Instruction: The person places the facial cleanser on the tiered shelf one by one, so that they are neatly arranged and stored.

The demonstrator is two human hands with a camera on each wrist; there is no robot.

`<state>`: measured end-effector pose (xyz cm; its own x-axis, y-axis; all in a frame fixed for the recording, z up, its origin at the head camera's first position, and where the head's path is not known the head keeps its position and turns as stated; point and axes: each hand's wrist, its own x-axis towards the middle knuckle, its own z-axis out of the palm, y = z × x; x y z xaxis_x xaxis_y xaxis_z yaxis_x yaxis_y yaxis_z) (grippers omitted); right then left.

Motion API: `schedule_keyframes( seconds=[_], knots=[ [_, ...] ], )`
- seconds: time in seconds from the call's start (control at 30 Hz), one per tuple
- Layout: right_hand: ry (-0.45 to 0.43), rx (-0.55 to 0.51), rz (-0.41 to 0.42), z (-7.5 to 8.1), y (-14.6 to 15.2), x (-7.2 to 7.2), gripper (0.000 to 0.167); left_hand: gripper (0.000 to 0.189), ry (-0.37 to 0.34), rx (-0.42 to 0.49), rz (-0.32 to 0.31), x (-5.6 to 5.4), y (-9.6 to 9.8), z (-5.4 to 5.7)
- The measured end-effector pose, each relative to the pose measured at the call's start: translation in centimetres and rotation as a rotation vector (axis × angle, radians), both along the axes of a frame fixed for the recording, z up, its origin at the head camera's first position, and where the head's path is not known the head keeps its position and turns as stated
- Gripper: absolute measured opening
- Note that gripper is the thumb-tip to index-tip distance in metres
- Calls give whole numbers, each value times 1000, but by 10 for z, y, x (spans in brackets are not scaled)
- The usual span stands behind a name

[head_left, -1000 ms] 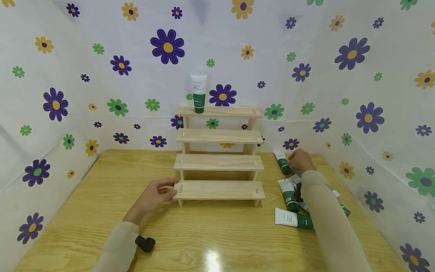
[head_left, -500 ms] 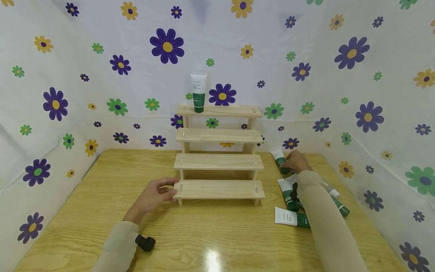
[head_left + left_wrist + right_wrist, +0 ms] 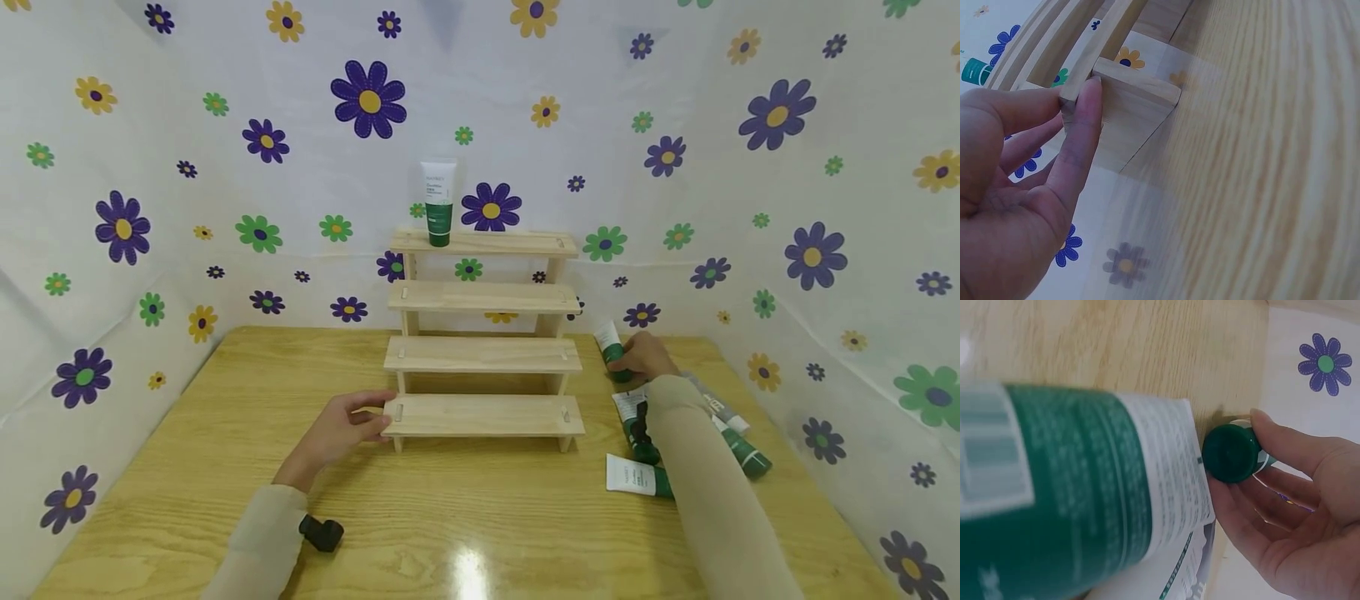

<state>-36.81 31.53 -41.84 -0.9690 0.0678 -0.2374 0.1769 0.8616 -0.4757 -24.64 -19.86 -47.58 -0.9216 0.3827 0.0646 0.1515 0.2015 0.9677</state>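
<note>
My left hand pinches the left end of the lowest step of a pale wooden tiered display rack; in the left wrist view, thumb and finger meet at the board's corner. At the right, my right hand grips a white and green squeeze tube by its green lower part. The right wrist view shows that tube's round green cap between thumb and fingers. Another white and green tube stands cap down on the left of the top step.
Several more tubes lie right of the rack, including one pointing sideways, a grey one and a green one, partly behind the right sleeve. A flowered white cloth surrounds the wooden table at back and sides.
My right hand has closed on the rearmost tube and moved slightly left, and the tube tips more upright. My left hand stays on the rack's lowest step.
</note>
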Motion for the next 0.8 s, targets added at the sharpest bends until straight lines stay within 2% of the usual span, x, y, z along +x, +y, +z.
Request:
schedule_keyframes(
  seconds=[0.4, 0.8],
  knots=[
    [-7, -75, -31, 0, -7, 5, 62, 49, 4, 10, -11, -2, 1, -1],
    [0, -157, -22, 14, -8, 3, 64, 49, -6, 6, 9, -2, -1, -2]
  ],
)
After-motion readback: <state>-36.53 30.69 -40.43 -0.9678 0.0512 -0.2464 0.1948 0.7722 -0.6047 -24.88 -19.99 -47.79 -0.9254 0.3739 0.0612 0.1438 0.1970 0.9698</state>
